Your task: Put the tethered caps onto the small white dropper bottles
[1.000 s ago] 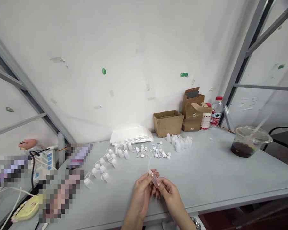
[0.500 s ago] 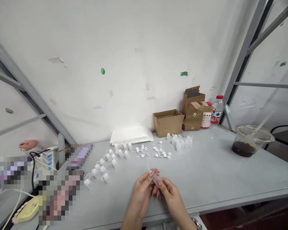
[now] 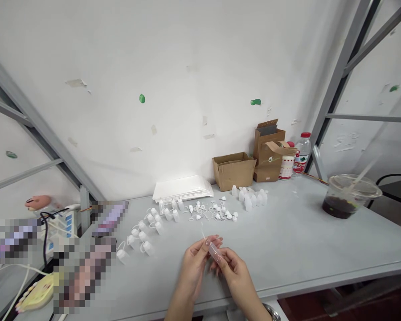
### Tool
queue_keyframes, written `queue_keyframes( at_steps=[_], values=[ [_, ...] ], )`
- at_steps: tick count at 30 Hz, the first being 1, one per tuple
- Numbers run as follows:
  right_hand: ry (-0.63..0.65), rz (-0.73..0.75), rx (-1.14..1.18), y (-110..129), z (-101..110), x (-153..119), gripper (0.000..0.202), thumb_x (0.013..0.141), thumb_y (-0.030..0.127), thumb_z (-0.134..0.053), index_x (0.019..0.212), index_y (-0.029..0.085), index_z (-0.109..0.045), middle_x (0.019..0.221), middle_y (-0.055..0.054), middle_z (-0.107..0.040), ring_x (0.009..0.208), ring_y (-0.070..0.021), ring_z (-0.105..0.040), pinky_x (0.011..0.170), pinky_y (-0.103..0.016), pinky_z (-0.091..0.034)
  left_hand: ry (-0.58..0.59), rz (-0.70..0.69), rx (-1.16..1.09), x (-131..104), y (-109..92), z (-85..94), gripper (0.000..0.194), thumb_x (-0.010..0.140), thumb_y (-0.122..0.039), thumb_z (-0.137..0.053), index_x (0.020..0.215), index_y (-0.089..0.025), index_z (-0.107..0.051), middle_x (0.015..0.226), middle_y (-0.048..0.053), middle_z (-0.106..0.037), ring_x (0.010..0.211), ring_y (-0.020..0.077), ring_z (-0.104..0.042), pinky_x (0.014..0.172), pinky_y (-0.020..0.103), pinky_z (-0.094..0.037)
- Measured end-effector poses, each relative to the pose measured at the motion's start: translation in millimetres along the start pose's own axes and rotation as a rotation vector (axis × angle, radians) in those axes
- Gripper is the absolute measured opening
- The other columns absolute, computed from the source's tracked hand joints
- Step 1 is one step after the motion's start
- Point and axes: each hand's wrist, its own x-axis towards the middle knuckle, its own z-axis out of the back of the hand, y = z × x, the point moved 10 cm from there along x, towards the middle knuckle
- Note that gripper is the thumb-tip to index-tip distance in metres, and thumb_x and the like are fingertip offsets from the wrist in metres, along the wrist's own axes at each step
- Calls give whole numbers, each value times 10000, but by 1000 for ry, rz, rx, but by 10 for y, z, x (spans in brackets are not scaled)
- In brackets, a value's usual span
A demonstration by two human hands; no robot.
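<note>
Left hand (image 3: 191, 263), right hand (image 3: 234, 266) pinching small bottle (image 3: 215, 252); strap (image 3: 203, 232) leans further left than before.

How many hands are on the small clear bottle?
2: the left hand at the upper end of the small bottle, the right hand at its lower end. No others show there, though some fingers are partly hidden.

Over 1 second, the strap (image 3: 203, 232) has swung from near upright to a leftward lean, its top now lower. The bottle (image 3: 215, 252) and the left hand (image 3: 194, 264) have shifted slightly left with it.
</note>
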Motion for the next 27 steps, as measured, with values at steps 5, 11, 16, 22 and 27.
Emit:
queue_keyframes(
  at_steps=[5, 11, 16, 22, 27],
  values=[
    [12, -6, 66, 21, -4, 12, 341, 748, 492, -574, 699, 155, -584, 569, 12, -552, 518, -110, -458, 525, -229, -375, -10, -2, -114, -13, 78, -69, 241, 653, -323, -696, 807, -139, -709, 986, 130, -693, 1033, 254, -566, 870, 315, -410],
    [27, -7, 95, 17, 12, 35, 346, 759, 479, -570, 666, 146, -581, 557, 7, -553, 504, -103, -450, 526, -228, -366, -10, -4, -139, -50, 76, -129, 245, 670, -291, -682, 850, -126, -700, 1046, 149, -667, 1054, 268, -552, 862, 320, -416],
    [82, 2, 95, -6, -29, 55, 349, 781, 466, -550, 647, 145, -578, 537, 2, -564, 484, -101, -452, 506, -227, -355, -27, -30, -123, -83, 59, -106, 245, 673, -286, -674, 853, -121, -697, 1057, 152, -660, 1027, 274, -566, 798, 310, -446],
    [122, -4, 83, -32, -95, 55, 312, 774, 456, -565, 788, 151, -629, 623, -19, -624, 560, -123, -510, 560, -239, -401, -155, -46, -125, -69, 40, 96, 224, 630, -269, -704, 799, -122, -711, 1007, 141, -684, 1046, 260, -554, 799, 294, -441],
    [57, -27, 72, -40, -56, 22, 264, 695, 394, -677, 810, 158, -648, 680, -16, -637, 611, -129, -524, 577, -232, -408, -72, 2, -135, -45, 58, 43, 202, 653, -240, -687, 805, -110, -710, 1027, 146, -677, 1111, 257, -508, 858, 295, -408]
  ],
)
